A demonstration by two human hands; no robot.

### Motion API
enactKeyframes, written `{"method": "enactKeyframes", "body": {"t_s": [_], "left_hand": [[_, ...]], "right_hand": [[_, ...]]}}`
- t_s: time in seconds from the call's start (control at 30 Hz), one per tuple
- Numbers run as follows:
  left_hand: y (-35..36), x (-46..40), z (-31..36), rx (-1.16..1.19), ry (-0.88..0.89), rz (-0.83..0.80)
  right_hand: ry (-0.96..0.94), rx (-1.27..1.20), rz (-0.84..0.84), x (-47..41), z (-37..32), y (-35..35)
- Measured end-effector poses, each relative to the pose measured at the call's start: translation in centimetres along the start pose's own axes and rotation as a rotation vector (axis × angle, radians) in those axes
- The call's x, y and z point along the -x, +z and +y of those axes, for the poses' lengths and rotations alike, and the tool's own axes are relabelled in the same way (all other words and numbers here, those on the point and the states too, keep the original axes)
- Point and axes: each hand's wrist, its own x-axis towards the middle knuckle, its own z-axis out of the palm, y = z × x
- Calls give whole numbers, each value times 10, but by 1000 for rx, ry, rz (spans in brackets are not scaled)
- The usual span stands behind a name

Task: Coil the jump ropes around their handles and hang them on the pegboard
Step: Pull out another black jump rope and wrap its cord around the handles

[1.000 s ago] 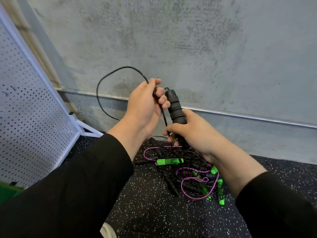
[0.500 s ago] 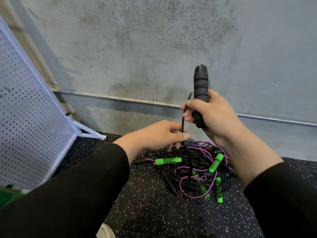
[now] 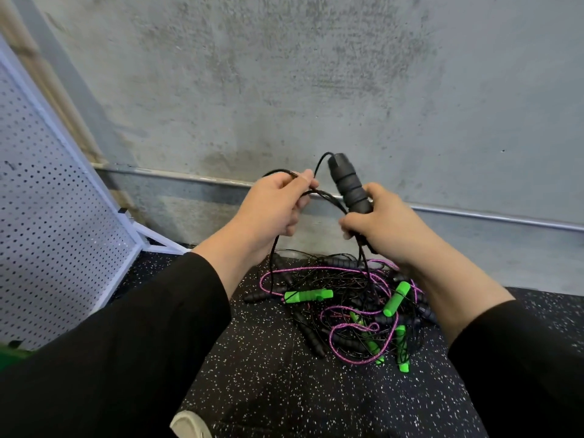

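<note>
My right hand [image 3: 384, 226] grips the lower part of a black ribbed jump-rope handle [image 3: 349, 184], held upright and tilted a little left. Its thin black cord [image 3: 320, 161] leaves the top of the handle and arcs over to my left hand [image 3: 276, 207], which pinches the cord in loops just left of the handle. More cord hangs from both hands into a tangled pile of jump ropes [image 3: 347, 308] on the floor, with black handles, green handles [image 3: 308, 294] and a purple rope [image 3: 354, 311]. The white pegboard [image 3: 47, 222] leans at the far left.
A grey concrete wall [image 3: 300, 83] with a metal rail [image 3: 489, 216] along its base stands right behind the pile. The floor is black speckled rubber [image 3: 268, 390]. The toe of a white shoe [image 3: 189, 425] shows at the bottom edge.
My left hand has risen from beside the pile to handle height, gathering the cord into a loop. My right hand has lowered the handle and tilted it left.
</note>
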Motion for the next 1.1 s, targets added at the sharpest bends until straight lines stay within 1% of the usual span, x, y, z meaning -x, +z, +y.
{"method": "enactKeyframes", "body": {"t_s": [0.03,0.07,0.13,0.17,0.2,0.23,0.27,0.4,0.43,0.47,0.53,0.57,0.6,0.67,0.77,0.83,0.87,0.9,0.97,1.03,1.07,1.1], "left_hand": [[-2,1,2,-71,4,-34],[-6,2,2,-232,24,-80],[-16,5,1,-677,51,-199],[-19,7,-1,-823,32,-255],[-20,8,-3,-844,-9,-285],[-19,9,-5,-754,-57,-285],[-17,10,-6,-595,-98,-266],[0,10,0,31,-207,-124],[4,8,3,176,-233,-106],[8,6,5,310,-247,-86],[13,2,12,524,-243,-33],[13,0,13,605,-229,-2],[13,-2,13,664,-213,29],[10,-6,12,702,-179,83],[4,-8,9,596,-149,125],[1,-5,6,442,-173,110],[1,-2,4,364,-195,78],[1,1,3,279,-216,20],[6,12,0,47,-220,-165],[16,22,-5,-163,-207,-366],[22,26,-8,-236,-199,-430],[28,28,-10,-305,-178,-458]], "right_hand": [[-3,-23,56,-3,1,-2],[-1,-52,116,-6,3,-5],[24,-118,226,-11,8,-14],[45,-152,267,-13,11,-18],[61,-178,292,-14,14,-22],[73,-191,297,-15,16,-25],[77,-186,289,-15,18,-25],[35,-22,243,-7,7,-16],[24,-40,191,-3,1,-12],[22,-114,95,2,-6,-6],[47,-291,-151,12,-15,6],[58,-336,-250,16,-17,11],[59,-353,-316,19,-18,16],[45,-344,-355,20,-19,19],[41,-376,-283,16,-23,14],[32,-452,-210,13,-24,11],[24,-507,-158,10,-25,9],[19,-577,-100,7,-24,7],[26,-707,-9,3,-25,-1],[28,-778,13,2,-27,-8],[23,-793,11,3,-28,-10],[17,-802,13,4,-28,-12]]}}
